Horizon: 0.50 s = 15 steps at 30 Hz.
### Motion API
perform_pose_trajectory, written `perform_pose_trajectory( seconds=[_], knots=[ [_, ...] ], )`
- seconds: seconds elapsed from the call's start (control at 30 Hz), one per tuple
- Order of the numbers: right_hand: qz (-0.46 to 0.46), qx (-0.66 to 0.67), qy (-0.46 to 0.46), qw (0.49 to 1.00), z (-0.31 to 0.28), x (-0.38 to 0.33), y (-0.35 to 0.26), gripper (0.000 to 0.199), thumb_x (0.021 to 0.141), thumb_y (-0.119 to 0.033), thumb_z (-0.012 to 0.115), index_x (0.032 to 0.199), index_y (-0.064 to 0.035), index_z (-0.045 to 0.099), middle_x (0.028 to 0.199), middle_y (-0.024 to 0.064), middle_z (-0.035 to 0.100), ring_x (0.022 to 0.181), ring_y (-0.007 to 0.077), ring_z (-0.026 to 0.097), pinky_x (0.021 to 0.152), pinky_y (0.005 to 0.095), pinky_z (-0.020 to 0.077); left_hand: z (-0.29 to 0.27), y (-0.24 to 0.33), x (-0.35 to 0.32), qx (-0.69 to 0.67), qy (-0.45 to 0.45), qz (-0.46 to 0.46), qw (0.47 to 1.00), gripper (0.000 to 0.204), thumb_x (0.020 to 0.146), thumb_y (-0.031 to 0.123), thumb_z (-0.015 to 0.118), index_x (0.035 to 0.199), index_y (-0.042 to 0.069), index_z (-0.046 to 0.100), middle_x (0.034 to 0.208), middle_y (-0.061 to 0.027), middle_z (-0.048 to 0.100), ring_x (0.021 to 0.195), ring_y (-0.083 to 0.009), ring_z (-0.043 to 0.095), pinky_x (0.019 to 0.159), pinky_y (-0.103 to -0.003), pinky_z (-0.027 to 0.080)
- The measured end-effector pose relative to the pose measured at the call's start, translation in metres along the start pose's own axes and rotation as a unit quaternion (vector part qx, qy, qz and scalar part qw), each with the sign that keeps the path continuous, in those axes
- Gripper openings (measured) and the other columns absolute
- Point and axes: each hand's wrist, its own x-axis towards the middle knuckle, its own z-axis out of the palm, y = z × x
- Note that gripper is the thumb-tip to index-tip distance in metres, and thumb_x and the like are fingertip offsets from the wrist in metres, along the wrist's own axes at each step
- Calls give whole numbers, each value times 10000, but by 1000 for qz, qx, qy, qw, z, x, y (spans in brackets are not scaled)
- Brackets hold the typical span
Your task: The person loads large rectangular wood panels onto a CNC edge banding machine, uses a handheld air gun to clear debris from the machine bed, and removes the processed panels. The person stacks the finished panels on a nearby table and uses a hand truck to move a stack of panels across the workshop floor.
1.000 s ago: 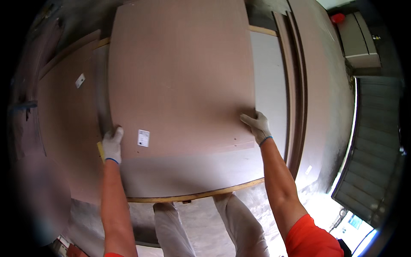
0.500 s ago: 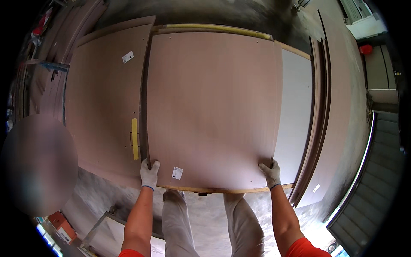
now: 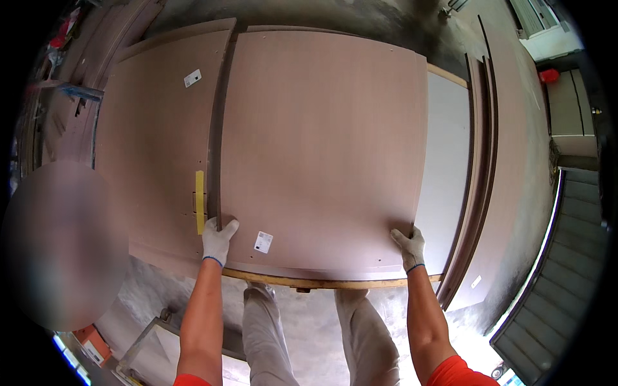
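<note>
Two gloved hands, left hand (image 3: 217, 239) and right hand (image 3: 409, 247), grip one brown door panel (image 3: 322, 148).

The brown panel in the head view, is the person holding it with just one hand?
No, both gloved hands grip the brown panel: the left hand on its left edge, the right hand on its right edge.

A stack of boards (image 3: 450, 167) carries the brown wood-grain panel (image 3: 322, 148) lying flat on top.

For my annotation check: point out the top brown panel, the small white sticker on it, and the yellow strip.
Top brown panel (image 3: 322, 148), head view, middle of its face.
White sticker (image 3: 262, 242), head view, its centre.
Yellow strip (image 3: 199, 202), head view, mid-length.
</note>
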Motion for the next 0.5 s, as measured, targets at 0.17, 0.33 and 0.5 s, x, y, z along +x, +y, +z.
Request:
perform_pose_trajectory(
  seconds=[0.17,0.33,0.5],
  knots=[
    [23,10,23,999,9,8,-5,434,865,-64,837,1214,85,628,1081,111,710,926,191,711,802,307,614,1,-9,7,-72,-17,-8,997,390,842,122,840,1155,-49,681,1067,-104,729,909,-165,690,813,-322,560],
    [10,-20,57,998,-6,26,-1,458,873,-175,849,1215,64,660,1117,101,719,932,188,702,822,310,584,5,-18,3,-74,2,3,997,481,824,149,865,1191,-80,655,1061,-118,732,899,-178,695,814,-323,570],
    [5,-34,41,999,-2,14,-3,512,909,-253,804,1279,61,643,1178,97,703,1026,192,674,916,330,548,-2,-9,-8,-19,50,5,999,519,817,161,869,1201,-100,637,1090,-139,727,928,-194,696,834,-335,572]
  ],
)
